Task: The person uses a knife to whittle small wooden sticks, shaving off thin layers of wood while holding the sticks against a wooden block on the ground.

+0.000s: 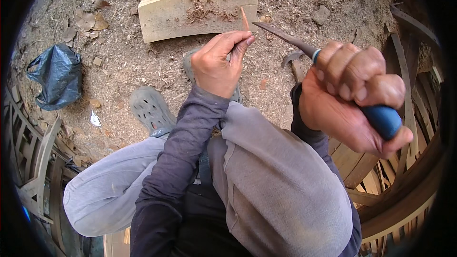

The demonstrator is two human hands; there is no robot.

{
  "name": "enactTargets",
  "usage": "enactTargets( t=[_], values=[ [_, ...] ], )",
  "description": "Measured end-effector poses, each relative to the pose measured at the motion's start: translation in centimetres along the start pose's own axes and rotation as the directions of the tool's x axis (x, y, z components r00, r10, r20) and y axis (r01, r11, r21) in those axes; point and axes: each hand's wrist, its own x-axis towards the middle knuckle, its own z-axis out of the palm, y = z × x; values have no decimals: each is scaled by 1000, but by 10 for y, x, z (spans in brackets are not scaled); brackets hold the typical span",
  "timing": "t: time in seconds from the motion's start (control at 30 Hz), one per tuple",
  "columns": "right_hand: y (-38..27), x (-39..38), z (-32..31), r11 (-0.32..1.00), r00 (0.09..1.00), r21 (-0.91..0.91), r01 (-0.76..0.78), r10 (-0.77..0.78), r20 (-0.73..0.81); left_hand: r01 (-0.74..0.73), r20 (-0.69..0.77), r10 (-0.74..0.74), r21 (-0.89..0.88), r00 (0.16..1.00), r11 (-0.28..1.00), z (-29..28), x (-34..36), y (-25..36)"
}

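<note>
My left hand [220,64] pinches a thin, pointed wooden stick [244,19] between thumb and fingers, its tip pointing up and away. My right hand [354,97] is closed round the blue handle [383,119] of a knife, whose narrow dark blade [281,34] reaches left toward the stick and ends just to the right of it. Both hands are held above my raised right knee in grey trousers [281,181].
A pale curved wooden board [162,16] with shavings on it lies on the dirt ahead. A dark plastic bag [57,74] sits at left. A grey clog [150,109] is on my foot. Curved wooden slats [404,195] are stacked at right and left.
</note>
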Motion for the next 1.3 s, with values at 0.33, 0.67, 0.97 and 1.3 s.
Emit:
enactTargets(
  t=[0.33, 0.67, 0.97, 1.3],
  values=[
    [14, 17, -4, 998, 998, 15, 68, -68, 14, -58, -7, 59, 50, 998, 997, 6, -2, 0],
    [41, -3, 7, 983, 975, 64, 174, -163, -151, -43, -31, 43, 16, 999, 999, 3, 10, 6],
    [80, -16, 3, 968, 971, -121, 220, -229, -69, -60, -36, 62, 50, 997, 997, 5, 4, -2],
    [3, 3, 2, 995, 992, -31, 95, -92, 85, 18, -32, -19, -23, 999, 1000, 2, 6, 0]
  ],
)
